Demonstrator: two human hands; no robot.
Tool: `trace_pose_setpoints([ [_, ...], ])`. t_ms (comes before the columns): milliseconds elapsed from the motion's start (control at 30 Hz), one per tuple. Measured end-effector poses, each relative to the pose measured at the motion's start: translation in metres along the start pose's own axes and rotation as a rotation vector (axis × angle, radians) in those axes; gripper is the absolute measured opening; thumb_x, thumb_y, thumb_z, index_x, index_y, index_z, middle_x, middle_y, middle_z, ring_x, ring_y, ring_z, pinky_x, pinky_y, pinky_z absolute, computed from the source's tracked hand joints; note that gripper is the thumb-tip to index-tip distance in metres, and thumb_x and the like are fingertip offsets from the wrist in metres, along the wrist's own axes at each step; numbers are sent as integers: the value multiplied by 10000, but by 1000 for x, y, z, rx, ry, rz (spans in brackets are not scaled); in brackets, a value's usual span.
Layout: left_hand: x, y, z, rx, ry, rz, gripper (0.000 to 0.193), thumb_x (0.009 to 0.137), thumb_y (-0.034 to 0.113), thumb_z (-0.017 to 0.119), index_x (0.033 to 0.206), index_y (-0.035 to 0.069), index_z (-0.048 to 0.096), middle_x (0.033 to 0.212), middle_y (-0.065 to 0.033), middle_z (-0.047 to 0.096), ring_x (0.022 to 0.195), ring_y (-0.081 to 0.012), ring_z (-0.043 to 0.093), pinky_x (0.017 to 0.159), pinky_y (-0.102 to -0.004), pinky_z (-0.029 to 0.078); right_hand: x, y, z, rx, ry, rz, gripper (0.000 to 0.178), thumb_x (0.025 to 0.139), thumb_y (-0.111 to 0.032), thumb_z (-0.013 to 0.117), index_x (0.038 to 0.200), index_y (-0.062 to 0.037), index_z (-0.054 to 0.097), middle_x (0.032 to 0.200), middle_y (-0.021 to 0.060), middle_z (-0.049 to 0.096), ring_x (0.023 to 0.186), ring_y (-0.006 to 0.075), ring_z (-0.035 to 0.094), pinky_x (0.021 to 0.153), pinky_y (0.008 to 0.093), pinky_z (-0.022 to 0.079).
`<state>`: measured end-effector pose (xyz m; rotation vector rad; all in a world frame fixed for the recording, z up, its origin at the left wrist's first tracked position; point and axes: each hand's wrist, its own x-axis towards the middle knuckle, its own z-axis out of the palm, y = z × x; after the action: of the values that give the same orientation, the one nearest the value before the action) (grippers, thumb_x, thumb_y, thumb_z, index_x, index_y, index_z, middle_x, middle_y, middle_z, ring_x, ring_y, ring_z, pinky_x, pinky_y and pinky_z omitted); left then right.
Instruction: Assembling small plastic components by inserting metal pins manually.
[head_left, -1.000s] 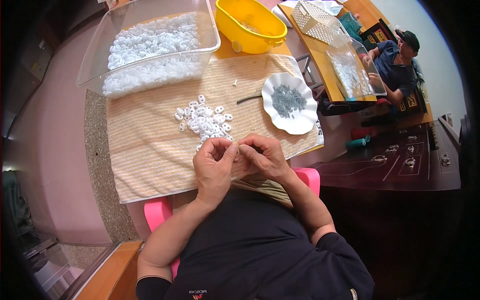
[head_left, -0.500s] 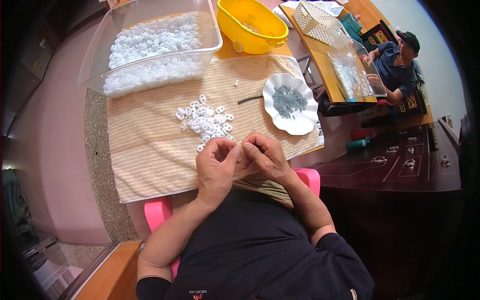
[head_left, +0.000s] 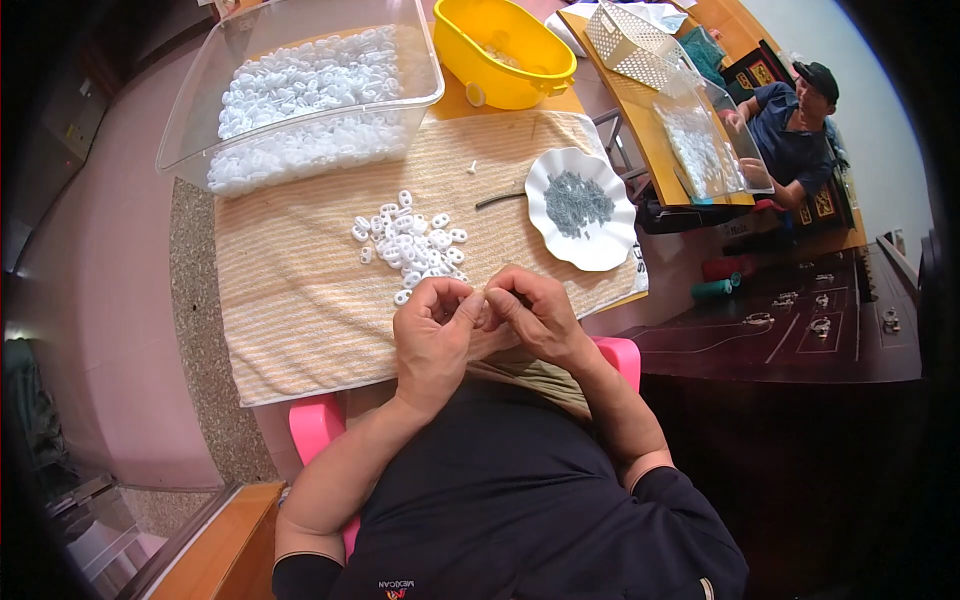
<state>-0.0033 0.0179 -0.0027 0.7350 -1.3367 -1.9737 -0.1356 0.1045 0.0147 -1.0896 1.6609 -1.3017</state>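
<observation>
My left hand and my right hand meet at the fingertips over the near edge of the towel. Both are pinched closed, thumb against forefinger. Whatever sits between the fingers is too small and covered to make out. Just beyond my left hand lies a loose pile of small white oval plastic pieces with two holes each. To the right of the pile, a white scalloped dish holds a heap of tiny grey pieces. A thin black rod lies against the dish's left side, with a small white peg beyond it.
A striped towel covers the table. At its far left stands a clear plastic bin full of white pieces; beside it, a yellow tub. A co-worker sits at another table with a clear tray and a white basket.
My hands stay pinched together in nearly the same place, with only a very slight shift. The pile, the dish and the bin look the same.
</observation>
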Motion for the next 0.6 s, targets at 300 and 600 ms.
trace_pose_setpoints([
  [300,1,4,0,-40,-15,-32,83,890,32,639,902,-11,569,747,-29,616,669,-66,585,616,-196,483,0,0,1,-12,37,-53,82,917,-38,583,902,43,587,776,77,609,686,116,625,626,240,503],
  [600,2,0,-2,-155,-42,-93,105,902,49,629,934,-15,552,795,-47,618,695,-84,607,638,-206,516,1,7,-1,-122,57,-135,62,877,-17,620,913,30,600,797,95,595,702,142,600,625,272,477],
])
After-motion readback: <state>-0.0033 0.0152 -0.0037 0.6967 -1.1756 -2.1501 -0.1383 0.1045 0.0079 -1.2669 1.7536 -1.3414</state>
